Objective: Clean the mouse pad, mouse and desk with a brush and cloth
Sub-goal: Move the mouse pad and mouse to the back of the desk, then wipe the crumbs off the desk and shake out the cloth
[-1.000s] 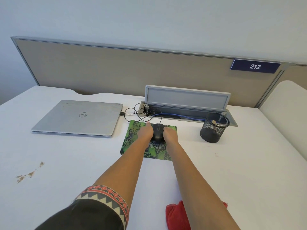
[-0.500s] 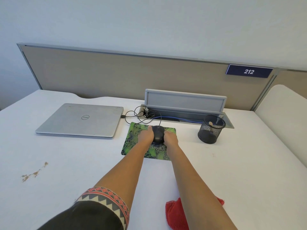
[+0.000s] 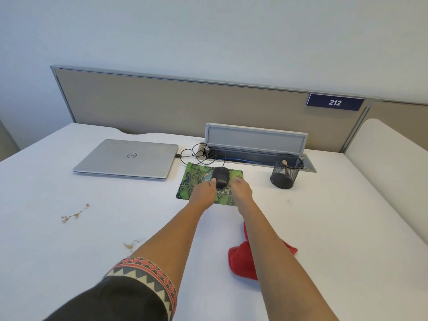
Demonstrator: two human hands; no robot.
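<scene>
Head view: both hands rest low on the green mouse pad (image 3: 201,179), toward the worktop's (image 3: 324,228) far edge. The left hand (image 3: 203,191) touches the near-left side of the black mouse (image 3: 221,176); the right hand (image 3: 240,189) lies just beside it, fingers loosely curled, gripping nothing, likely to clear the mouse off. The red cloth (image 3: 243,260) waits near the front edge, under the right forearm. Brown crumbs (image 3: 74,214) mark the left side.

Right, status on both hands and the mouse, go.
Left hand open, fingertips at the mouse. Right hand open on the mouse pad. Mouse cable trails back. Red cloth lies untouched under the right forearm.
</scene>
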